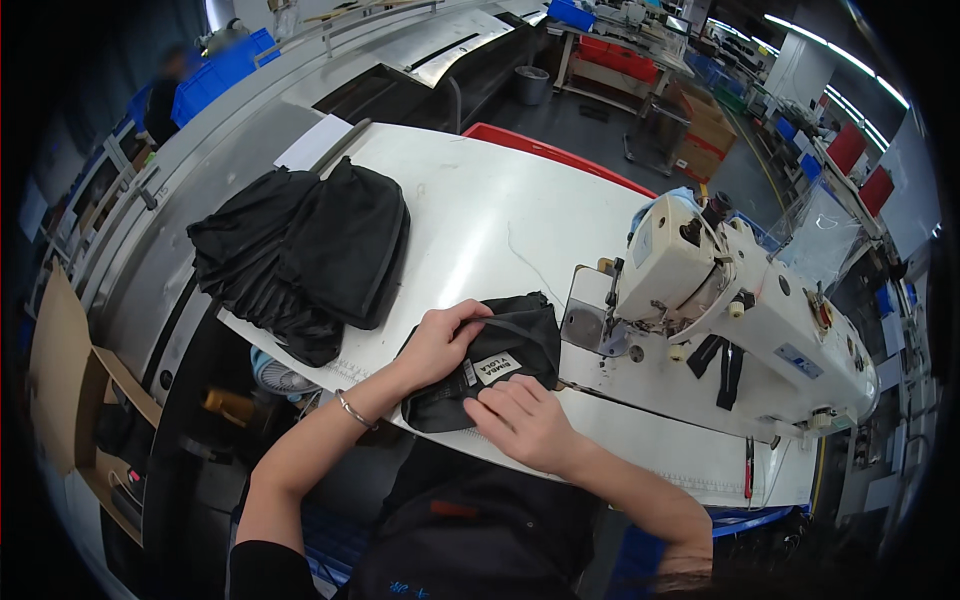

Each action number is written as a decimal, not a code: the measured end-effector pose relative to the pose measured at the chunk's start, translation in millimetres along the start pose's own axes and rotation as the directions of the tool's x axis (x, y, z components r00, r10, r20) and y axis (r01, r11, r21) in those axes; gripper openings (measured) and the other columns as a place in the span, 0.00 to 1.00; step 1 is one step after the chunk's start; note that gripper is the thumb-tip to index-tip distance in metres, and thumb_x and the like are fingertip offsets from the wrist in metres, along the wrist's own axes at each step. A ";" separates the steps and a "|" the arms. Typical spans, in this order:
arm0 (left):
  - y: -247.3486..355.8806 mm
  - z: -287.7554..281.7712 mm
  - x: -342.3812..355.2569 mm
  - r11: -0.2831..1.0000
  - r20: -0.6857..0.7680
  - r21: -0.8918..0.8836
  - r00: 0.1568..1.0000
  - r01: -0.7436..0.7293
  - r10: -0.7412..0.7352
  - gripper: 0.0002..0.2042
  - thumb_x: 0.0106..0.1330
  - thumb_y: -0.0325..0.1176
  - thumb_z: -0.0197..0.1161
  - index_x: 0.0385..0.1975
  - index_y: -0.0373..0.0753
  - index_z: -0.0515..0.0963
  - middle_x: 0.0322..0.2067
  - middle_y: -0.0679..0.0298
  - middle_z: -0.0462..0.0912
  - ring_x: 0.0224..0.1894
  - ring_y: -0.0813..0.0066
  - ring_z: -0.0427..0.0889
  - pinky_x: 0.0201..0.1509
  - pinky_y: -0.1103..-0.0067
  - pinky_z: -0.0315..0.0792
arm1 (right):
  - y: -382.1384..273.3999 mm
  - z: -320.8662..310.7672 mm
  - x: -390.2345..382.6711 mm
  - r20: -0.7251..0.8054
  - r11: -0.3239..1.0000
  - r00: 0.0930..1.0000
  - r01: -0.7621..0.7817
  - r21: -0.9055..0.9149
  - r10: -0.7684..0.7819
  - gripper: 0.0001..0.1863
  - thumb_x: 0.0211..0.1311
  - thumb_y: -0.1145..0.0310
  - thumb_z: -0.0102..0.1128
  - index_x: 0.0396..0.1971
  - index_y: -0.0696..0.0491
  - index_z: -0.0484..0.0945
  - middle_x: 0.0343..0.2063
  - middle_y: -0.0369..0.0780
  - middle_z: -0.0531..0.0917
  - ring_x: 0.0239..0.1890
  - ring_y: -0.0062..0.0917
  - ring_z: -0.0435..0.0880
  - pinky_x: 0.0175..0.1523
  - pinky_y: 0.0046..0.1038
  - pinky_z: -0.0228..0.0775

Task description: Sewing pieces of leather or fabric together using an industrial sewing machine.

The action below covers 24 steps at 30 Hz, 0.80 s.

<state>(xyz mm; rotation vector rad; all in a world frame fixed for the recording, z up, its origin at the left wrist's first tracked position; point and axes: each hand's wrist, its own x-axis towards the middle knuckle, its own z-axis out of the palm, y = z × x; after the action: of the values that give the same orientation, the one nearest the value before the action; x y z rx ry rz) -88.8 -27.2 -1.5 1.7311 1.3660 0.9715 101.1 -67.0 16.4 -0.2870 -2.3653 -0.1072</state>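
Pinching the upper edge of a black fabric piece [541, 345] in the left hand [443, 342], apparently to hold it spread on the smooth white worktop [455, 205] beside the sewing machine [735, 300]; curling the right hand [532, 425] near the white label [497, 367], impossible to tell whether gripping; with limp, gathered black fabric bundles [350, 240] heaped leftward, likely for reach.

An open cardboard box [62, 370] stood at left, with blue plastic crates [203, 92] and a grey wastebin [531, 87] farther back.
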 end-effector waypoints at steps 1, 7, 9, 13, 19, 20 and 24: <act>-0.6 0.9 0.2 1.000 0.001 0.002 1.000 -0.002 0.002 0.08 0.66 0.25 0.55 0.42 0.33 0.75 0.28 0.60 0.81 0.30 0.80 0.75 0.37 0.80 0.70 | -2.8 3.0 -0.2 -0.002 1.000 1.000 0.000 -0.002 0.000 0.16 0.42 0.74 0.63 0.35 0.59 0.77 0.32 0.39 0.76 0.35 0.28 0.76 0.43 0.31 0.69; -5.2 4.5 -0.8 0.997 -0.033 -0.037 0.998 -0.061 0.060 0.07 0.65 0.26 0.54 0.41 0.34 0.75 0.25 0.55 0.80 0.25 0.71 0.75 0.34 0.77 0.70 | -5.2 -5.0 -8.0 0.012 0.988 0.988 0.154 -0.010 -0.154 0.16 0.40 0.75 0.61 0.33 0.64 0.78 0.30 0.42 0.77 0.33 0.30 0.78 0.38 0.30 0.75; -5.2 3.4 -4.2 0.999 -0.036 -0.032 0.999 -0.041 0.040 0.07 0.65 0.26 0.54 0.41 0.34 0.75 0.26 0.54 0.81 0.27 0.70 0.77 0.35 0.77 0.71 | -3.4 -11.8 -9.6 0.020 0.993 0.996 0.087 -0.079 -0.085 0.15 0.39 0.76 0.61 0.32 0.64 0.78 0.29 0.42 0.77 0.32 0.31 0.79 0.39 0.29 0.76; -4.2 2.6 -2.3 0.999 -0.035 -0.022 0.999 -0.039 0.038 0.08 0.65 0.26 0.54 0.42 0.34 0.75 0.27 0.54 0.82 0.27 0.69 0.78 0.36 0.77 0.71 | 4.2 -13.3 -22.4 0.062 0.984 0.995 0.090 -0.156 -0.081 0.16 0.41 0.74 0.58 0.34 0.65 0.77 0.30 0.44 0.78 0.36 0.33 0.79 0.44 0.31 0.76; 0.1 0.1 -2.7 0.999 -0.004 0.038 0.999 -0.033 0.033 0.08 0.65 0.26 0.54 0.42 0.35 0.75 0.26 0.54 0.82 0.27 0.69 0.78 0.35 0.76 0.71 | -1.3 -24.1 -19.7 0.129 0.994 0.992 -0.030 0.101 0.017 0.13 0.41 0.76 0.60 0.31 0.63 0.77 0.26 0.41 0.76 0.31 0.31 0.77 0.37 0.28 0.73; 0.1 0.9 -2.8 0.999 -0.001 0.038 0.999 -0.034 0.034 0.08 0.65 0.26 0.54 0.42 0.35 0.75 0.26 0.54 0.82 0.27 0.69 0.78 0.35 0.76 0.71 | -1.2 -25.3 -17.5 0.128 0.994 0.992 -0.032 0.100 0.019 0.13 0.41 0.76 0.60 0.31 0.63 0.77 0.26 0.41 0.76 0.31 0.31 0.77 0.37 0.28 0.73; -1.3 -7.1 -2.6 0.986 0.118 -0.156 0.992 0.062 -0.044 0.05 0.65 0.26 0.54 0.37 0.36 0.74 0.38 0.56 0.79 0.38 0.73 0.75 0.45 0.78 0.68 | 8.0 -23.7 -10.2 0.166 0.841 0.925 -0.379 0.386 0.341 0.07 0.49 0.74 0.63 0.28 0.60 0.77 0.27 0.39 0.77 0.31 0.29 0.77 0.37 0.29 0.70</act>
<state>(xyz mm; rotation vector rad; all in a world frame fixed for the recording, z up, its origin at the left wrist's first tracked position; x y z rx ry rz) -96.0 -29.0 0.3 1.5975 1.2218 0.9124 126.1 -64.9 26.4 -0.5319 -2.3069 0.5933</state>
